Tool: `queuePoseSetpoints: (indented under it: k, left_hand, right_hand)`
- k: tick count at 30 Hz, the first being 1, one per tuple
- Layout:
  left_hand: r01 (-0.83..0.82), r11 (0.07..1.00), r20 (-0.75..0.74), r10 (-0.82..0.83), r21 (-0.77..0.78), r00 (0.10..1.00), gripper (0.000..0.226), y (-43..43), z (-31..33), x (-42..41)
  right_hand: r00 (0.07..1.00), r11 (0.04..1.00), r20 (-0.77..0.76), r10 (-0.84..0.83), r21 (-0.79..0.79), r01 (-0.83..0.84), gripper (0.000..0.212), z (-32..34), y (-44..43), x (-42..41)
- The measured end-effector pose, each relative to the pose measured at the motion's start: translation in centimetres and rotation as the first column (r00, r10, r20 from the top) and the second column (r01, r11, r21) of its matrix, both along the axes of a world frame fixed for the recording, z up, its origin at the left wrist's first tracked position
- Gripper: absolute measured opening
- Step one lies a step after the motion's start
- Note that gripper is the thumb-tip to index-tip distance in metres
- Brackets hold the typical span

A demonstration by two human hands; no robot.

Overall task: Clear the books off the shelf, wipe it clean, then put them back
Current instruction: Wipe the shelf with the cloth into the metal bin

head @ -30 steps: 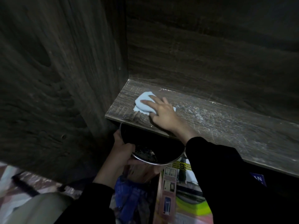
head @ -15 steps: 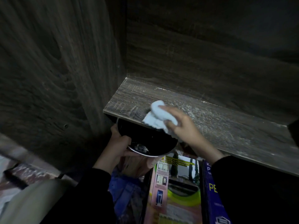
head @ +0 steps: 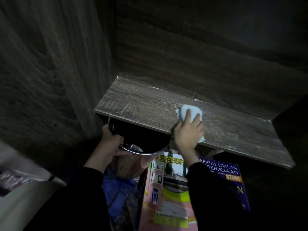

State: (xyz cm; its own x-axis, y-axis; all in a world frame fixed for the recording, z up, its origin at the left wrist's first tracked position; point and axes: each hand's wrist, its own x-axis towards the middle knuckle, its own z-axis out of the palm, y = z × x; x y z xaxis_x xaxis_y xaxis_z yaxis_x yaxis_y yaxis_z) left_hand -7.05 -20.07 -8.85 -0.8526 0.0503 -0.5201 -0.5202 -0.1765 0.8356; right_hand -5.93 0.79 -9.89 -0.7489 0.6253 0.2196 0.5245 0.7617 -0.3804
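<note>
Grips a steel bowl (head: 141, 140) by its rim with the left grip (head: 110, 144), fingers curled round it, just under the shelf's (head: 141, 104) front edge. Presses a pale blue cloth (head: 191, 112) onto the shelf with the right grip (head: 188, 134), fingers spread. Has books (head: 168, 189) lying underneath.

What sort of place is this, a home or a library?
Most likely a home study corner: a dusty dark wood-grain bookshelf being wiped with a light blue cloth, a metal bin held at its edge, and an STPM exam-paper book lying below.
</note>
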Motion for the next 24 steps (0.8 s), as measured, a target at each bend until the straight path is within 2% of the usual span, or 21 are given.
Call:
queuePoseSetpoints:
  k: [3, 6, 9, 12, 14, 16, 19, 22, 24]
  left_hand:
    - [-0.007, 1.000, 0.002, 0.007, -0.009, 1.000, 0.053, 0.0, 0.1, 0.0]
    - [-0.011, 1.000, -0.002, 0.011, 0.005, 1.000, 0.055, -0.1, 0.3, 0.1]
    - [-0.028, 0.999, 0.014, 0.027, 0.027, 1.000, 0.062, -0.4, 0.5, 0.1]
    - [-0.046, 0.999, 0.012, 0.046, 0.024, 0.999, 0.062, -0.7, 0.8, 0.2]
    - [-0.060, 0.998, 0.012, 0.059, 0.023, 0.998, 0.063, -1.0, 0.9, 0.3]
    - [-0.074, 0.997, 0.016, 0.073, 0.035, 0.997, 0.065, -1.2, 1.0, 0.3]
    - [-0.090, 0.995, 0.006, 0.090, 0.039, 0.996, 0.066, -1.5, 1.0, 0.3]
    - [-0.089, 0.995, 0.008, 0.089, 0.045, 0.996, 0.066, -1.5, 1.1, 0.3]
    - [-0.090, 0.994, 0.010, 0.089, 0.067, 0.996, 0.066, -1.5, 1.2, 0.3]
  right_hand:
    - [0.988, 0.991, 0.074, 0.136, 0.003, -0.136, 0.056, 0.3, -4.3, -1.7]
    - [0.930, 0.935, 0.114, 0.350, 0.017, -0.354, 0.056, 0.7, -7.5, -2.6]
    - [0.835, 0.835, 0.109, 0.540, 0.054, -0.547, 0.059, 0.8, -8.8, -2.4]
    - [0.690, 0.676, 0.118, 0.714, 0.138, -0.724, 0.065, 0.4, -8.3, -1.6]
    - [0.619, 0.607, 0.081, 0.781, 0.132, -0.783, 0.062, 0.5, -7.2, -2.0]
    - [0.656, 0.657, -0.055, 0.753, 0.015, -0.753, 0.059, 1.2, -6.0, -3.3]
    - [0.819, 0.828, -0.195, 0.540, -0.053, -0.558, 0.058, 2.4, -4.1, -6.4]
    - [0.949, 0.947, -0.082, 0.304, -0.084, -0.310, 0.055, 2.7, -3.0, -9.2]
    - [0.983, 0.983, 0.049, 0.177, -0.062, -0.174, 0.057, 2.5, -3.3, -10.8]
